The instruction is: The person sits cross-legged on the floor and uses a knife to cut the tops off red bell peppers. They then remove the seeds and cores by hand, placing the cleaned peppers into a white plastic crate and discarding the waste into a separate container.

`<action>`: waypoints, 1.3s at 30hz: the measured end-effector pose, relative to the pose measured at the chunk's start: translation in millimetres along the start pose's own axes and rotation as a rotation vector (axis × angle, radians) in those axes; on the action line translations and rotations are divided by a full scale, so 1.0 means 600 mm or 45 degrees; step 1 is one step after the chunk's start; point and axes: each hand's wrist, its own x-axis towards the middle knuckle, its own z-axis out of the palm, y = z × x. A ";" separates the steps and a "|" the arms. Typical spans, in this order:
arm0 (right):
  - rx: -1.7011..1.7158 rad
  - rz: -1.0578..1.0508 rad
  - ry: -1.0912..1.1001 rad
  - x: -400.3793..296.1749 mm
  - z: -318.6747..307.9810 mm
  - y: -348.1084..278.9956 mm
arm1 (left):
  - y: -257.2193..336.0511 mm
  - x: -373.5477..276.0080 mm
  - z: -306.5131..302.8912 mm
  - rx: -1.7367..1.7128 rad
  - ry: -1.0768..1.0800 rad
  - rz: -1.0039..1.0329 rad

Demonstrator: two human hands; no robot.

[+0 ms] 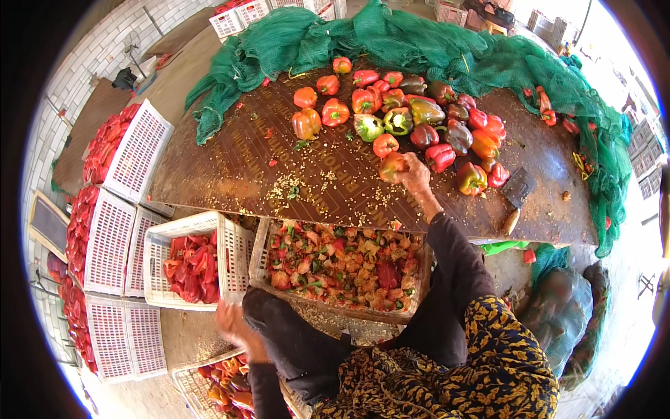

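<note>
On the brown panel table (235, 173), my right hand (415, 175) grips an orange-green bell pepper (391, 167), beside a loose group of red, orange and dark bell peppers (425, 136). Two green peppers (368, 127) in that group show their hollow insides. My left hand (235, 322), blurred, is low at the left by my knee, just below a white plastic crate (183, 225) with red pepper pieces (192, 267) in it; its fingers are not clear. A cleaver (518, 187) with a wooden handle lies on the table at the right.
A crate of pepper cores and scraps (340, 267) stands between my legs and the table. Green netting (398, 36) runs along the table's far edge. Stacked crates (112, 230) of red peppers line the left; another crate of peppers (225, 390) is at the bottom. Filled net sacks (560, 309) stand right.
</note>
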 end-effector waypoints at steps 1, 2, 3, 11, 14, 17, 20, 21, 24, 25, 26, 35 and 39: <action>0.168 -0.088 -0.098 -0.044 0.016 -0.046 | 0.011 -0.011 0.039 -0.041 -0.069 0.019; 0.067 -0.224 -0.038 -0.053 0.012 -0.030 | 0.075 -0.048 0.137 -0.127 -0.207 -0.113; 0.011 -0.373 -0.007 -0.068 0.024 -0.031 | 0.033 -0.049 0.177 -0.524 -0.432 -0.027; -0.164 -0.541 -0.722 -0.179 0.054 -0.107 | -0.069 -0.098 0.398 -0.614 -0.908 -0.825; -0.153 -0.776 -0.554 -0.201 0.068 -0.108 | -0.090 -0.112 0.426 -0.356 -0.787 -0.742; -0.272 -0.861 -0.494 -0.218 0.066 -0.117 | -0.110 -0.139 0.426 -0.440 -0.732 -0.712; -0.568 -1.029 -0.412 -0.240 0.085 -0.144 | -0.143 -0.129 0.406 -0.550 -0.874 -0.717; -0.518 -1.057 -0.384 -0.248 0.089 -0.143 | -0.151 -0.128 0.402 -0.540 -0.832 -0.776; -0.380 -0.986 -0.266 -0.260 0.105 -0.129 | -0.133 -0.156 0.407 -0.613 -0.673 -1.029; -0.321 -0.964 -0.287 -0.255 0.106 -0.131 | -0.137 -0.156 0.400 -0.647 -0.713 -1.040; -0.262 -0.941 -0.307 -0.244 0.105 -0.131 | -0.141 -0.153 0.393 -0.681 -0.754 -1.051; 0.935 -0.222 -0.958 -0.263 0.080 -0.125 | -0.106 -0.171 0.347 -0.942 -0.920 -1.261; 0.612 -0.162 -1.294 -0.307 0.023 -0.170 | -0.126 -0.188 0.292 -1.060 -0.737 -1.219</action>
